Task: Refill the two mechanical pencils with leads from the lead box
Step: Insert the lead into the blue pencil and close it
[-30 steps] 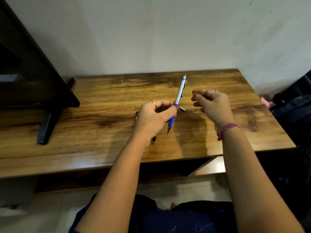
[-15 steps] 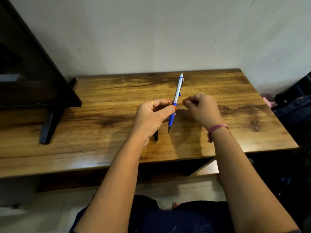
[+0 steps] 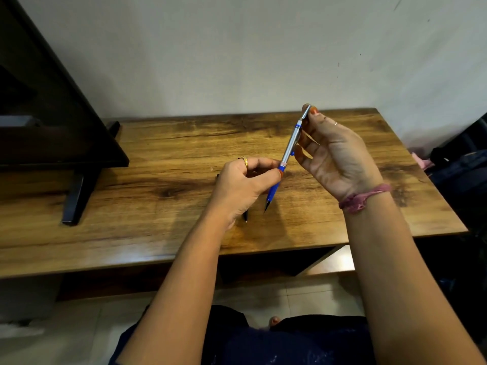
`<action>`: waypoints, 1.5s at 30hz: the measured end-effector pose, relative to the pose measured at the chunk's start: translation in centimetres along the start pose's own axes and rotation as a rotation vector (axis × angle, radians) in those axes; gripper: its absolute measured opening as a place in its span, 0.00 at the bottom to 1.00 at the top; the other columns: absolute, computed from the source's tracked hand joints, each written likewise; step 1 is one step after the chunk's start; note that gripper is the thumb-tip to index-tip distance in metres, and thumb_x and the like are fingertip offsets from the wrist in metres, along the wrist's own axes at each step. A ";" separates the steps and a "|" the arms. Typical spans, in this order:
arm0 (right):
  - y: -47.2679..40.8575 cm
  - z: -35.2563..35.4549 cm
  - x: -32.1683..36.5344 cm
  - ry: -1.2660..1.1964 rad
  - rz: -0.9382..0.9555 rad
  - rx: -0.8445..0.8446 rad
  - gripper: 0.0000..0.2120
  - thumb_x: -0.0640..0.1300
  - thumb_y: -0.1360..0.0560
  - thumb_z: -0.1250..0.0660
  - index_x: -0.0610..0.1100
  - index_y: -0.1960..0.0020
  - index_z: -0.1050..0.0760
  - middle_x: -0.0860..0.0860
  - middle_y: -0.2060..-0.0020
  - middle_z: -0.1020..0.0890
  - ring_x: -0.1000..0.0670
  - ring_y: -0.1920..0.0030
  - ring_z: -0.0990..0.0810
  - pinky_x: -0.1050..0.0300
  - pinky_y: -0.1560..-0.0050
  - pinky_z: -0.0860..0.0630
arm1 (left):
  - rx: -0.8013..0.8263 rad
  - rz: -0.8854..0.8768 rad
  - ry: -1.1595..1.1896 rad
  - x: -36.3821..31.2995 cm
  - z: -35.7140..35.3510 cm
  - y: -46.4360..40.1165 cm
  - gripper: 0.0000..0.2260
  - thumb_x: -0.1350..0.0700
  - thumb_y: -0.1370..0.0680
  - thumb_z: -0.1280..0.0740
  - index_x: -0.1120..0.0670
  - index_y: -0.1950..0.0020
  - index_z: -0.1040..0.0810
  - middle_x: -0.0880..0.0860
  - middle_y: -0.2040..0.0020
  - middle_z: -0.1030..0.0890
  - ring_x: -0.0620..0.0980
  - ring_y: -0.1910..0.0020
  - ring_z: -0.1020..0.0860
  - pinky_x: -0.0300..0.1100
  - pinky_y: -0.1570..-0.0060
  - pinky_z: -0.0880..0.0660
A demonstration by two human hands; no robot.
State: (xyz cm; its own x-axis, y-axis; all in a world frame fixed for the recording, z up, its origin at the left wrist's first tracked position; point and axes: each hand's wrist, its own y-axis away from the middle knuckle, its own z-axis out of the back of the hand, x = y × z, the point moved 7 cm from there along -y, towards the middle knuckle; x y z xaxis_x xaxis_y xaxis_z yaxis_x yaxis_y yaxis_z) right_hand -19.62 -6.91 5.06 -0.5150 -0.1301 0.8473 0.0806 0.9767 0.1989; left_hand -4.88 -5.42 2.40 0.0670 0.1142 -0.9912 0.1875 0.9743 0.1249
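The blue-and-silver pencil [image 3: 288, 151] stood tilted, tip down. The left hand [image 3: 242, 188] pinched its blue grip; the right hand [image 3: 332, 154] pinched its silver cap end

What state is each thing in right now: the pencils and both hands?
Blue pencil: held off the table, tilted, tip down.
Left hand: grips the blue pencil near its grip.
Right hand: fingertips pinch the pencil's top end.
Black pencil: lies on the wooden table, mostly hidden by the left hand.
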 end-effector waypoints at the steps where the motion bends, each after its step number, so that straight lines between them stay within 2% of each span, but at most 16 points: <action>1: 0.0 0.0 0.0 0.009 0.003 0.000 0.05 0.44 0.23 0.34 0.48 0.51 0.20 0.55 0.63 0.18 0.55 0.60 0.20 0.60 0.56 0.25 | 0.001 -0.001 -0.003 0.0 0.0 0.0 0.08 0.62 0.27 0.29 0.49 0.58 0.17 0.50 0.59 0.16 0.46 0.59 0.19 0.48 0.50 0.20; 6: 0.0 -0.1 0.0 0.045 0.006 0.004 0.05 0.45 0.23 0.35 0.48 0.51 0.20 0.55 0.63 0.18 0.56 0.61 0.20 0.61 0.58 0.28 | 0.000 -0.003 -0.018 0.1 0.1 -0.1 0.07 0.62 0.27 0.29 0.49 0.58 0.16 0.50 0.59 0.15 0.46 0.58 0.18 0.49 0.49 0.20; 15: 0.0 -0.1 0.0 0.103 0.016 0.024 0.05 0.45 0.23 0.34 0.47 0.51 0.20 0.56 0.62 0.18 0.56 0.61 0.21 0.61 0.59 0.29 | -0.004 -0.006 -0.042 0.2 0.1 -0.2 0.07 0.61 0.27 0.29 0.48 0.56 0.17 0.50 0.58 0.15 0.44 0.58 0.18 0.43 0.51 0.19; 22: 0.0 0.1 0.7 0.252 0.074 0.079 0.06 0.43 0.22 0.37 0.47 0.53 0.21 0.54 0.61 0.18 0.56 0.61 0.20 0.61 0.59 0.29 | -0.001 -0.001 -0.034 0.2 0.1 -0.1 0.06 0.61 0.27 0.29 0.50 0.55 0.16 0.48 0.60 0.16 0.40 0.62 0.19 0.33 0.61 0.22; 27: 0.2 -0.4 0.6 0.237 0.073 0.142 0.07 0.43 0.21 0.39 0.47 0.53 0.22 0.53 0.60 0.19 0.56 0.62 0.21 0.61 0.60 0.29 | 0.011 0.006 0.012 0.2 -0.2 -0.1 0.07 0.62 0.26 0.30 0.50 0.56 0.17 0.49 0.60 0.16 0.45 0.60 0.18 0.36 0.59 0.21; 30: 0.2 -0.6 0.3 0.217 0.072 0.157 0.07 0.44 0.20 0.40 0.47 0.52 0.23 0.54 0.62 0.17 0.54 0.60 0.21 0.58 0.59 0.29 | 0.015 0.014 0.060 0.2 -0.4 0.0 0.08 0.63 0.26 0.30 0.50 0.58 0.17 0.51 0.60 0.16 0.48 0.59 0.18 0.42 0.55 0.20; 35: 0.2 -1.2 -0.1 0.175 0.076 0.213 0.08 0.44 0.19 0.42 0.48 0.52 0.24 0.53 0.58 0.18 0.51 0.57 0.20 0.54 0.56 0.28 | 0.038 0.034 0.128 0.3 -0.7 0.0 0.08 0.64 0.26 0.31 0.52 0.58 0.17 0.53 0.61 0.16 0.52 0.59 0.18 0.49 0.51 0.21; 38: 0.2 -1.2 -0.3 0.148 0.064 0.239 0.08 0.45 0.19 0.42 0.48 0.52 0.24 0.53 0.57 0.18 0.51 0.56 0.19 0.54 0.56 0.27 | 0.058 0.050 0.181 0.4 -0.9 0.0 0.08 0.65 0.26 0.31 0.54 0.58 0.17 0.53 0.62 0.16 0.51 0.61 0.18 0.48 0.52 0.20; 45: 0.1 -1.4 -0.8 0.109 0.043 0.259 0.07 0.45 0.20 0.42 0.49 0.52 0.25 0.51 0.57 0.18 0.49 0.56 0.19 0.53 0.58 0.25 | 0.076 0.081 0.266 0.7 -1.3 0.0 0.06 0.67 0.25 0.33 0.58 0.56 0.18 0.54 0.63 0.17 0.49 0.65 0.19 0.40 0.61 0.20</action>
State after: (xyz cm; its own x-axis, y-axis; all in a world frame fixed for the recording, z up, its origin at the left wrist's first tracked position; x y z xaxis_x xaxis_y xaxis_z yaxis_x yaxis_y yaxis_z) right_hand -17.99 -6.99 5.08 -0.4196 -0.0913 0.9031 -0.1275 0.9910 0.0410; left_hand -6.05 -5.07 1.61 -0.1729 0.2483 -0.9531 0.2659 0.9436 0.1975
